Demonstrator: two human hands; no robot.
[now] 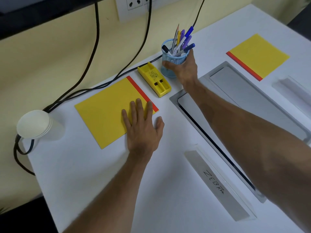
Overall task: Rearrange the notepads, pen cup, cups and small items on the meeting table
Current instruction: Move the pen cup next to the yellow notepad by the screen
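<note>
The right hand [182, 68] is gripping the blue mesh pen cup [174, 59] in the upper middle of the frame; its fingers are closing around the cup wall, and the cup is standing upright on the white counter [84, 174]. The left hand [143, 126] is lying open and flat, with its fingers resting on the near yellow notepad [107, 113] at the centre left. A yellow stapler [154, 79] is lying between this notepad and the pen cup. A second yellow notepad [259, 56] is lying at the upper right. White paper cups [33, 124] are standing stacked upside down at the left edge.
</note>
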